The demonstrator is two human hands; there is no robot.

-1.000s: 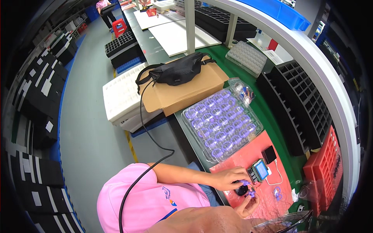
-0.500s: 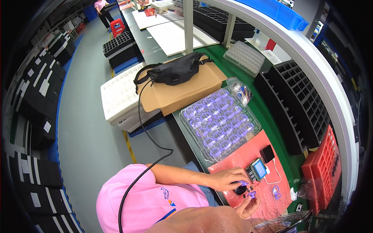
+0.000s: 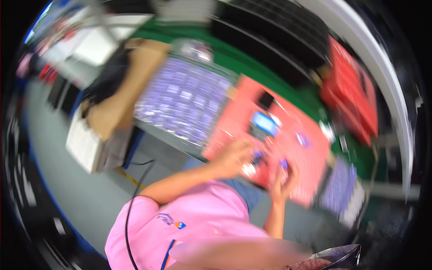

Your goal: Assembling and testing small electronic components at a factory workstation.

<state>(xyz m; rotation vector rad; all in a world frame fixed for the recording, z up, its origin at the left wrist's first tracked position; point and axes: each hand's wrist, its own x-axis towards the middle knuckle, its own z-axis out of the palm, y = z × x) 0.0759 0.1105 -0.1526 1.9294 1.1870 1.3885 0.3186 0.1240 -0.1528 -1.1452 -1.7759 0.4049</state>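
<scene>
Over the red mat [image 3: 310, 166], my left hand [image 3: 234, 157] is closed, with a small purple part [image 3: 257, 154] at its fingertips. To its right, my right hand [image 3: 284, 179] pinches another small purple part [image 3: 284, 164]; the two hands are apart. Motion smears the fingers and the exact shape of both parts. A small device with a lit blue screen [image 3: 264, 124] lies just beyond my left hand, with a black box [image 3: 265, 100] behind it. A loose purple piece [image 3: 302, 139] rests on the mat beyond my right hand.
Left of the mat stands a clear tray of purple parts [image 3: 180, 99]; another stack of purple parts [image 3: 339, 184] sits at the right. A cardboard box [image 3: 130, 90] bears a black bag [image 3: 108, 74]. Red trays [image 3: 351, 90] and black divided trays [image 3: 270, 40] line the back.
The whole view has swung, so the bench appears shifted left and the stack at the right has come into sight. My hands have moved farther apart, each still with a purple part.
</scene>
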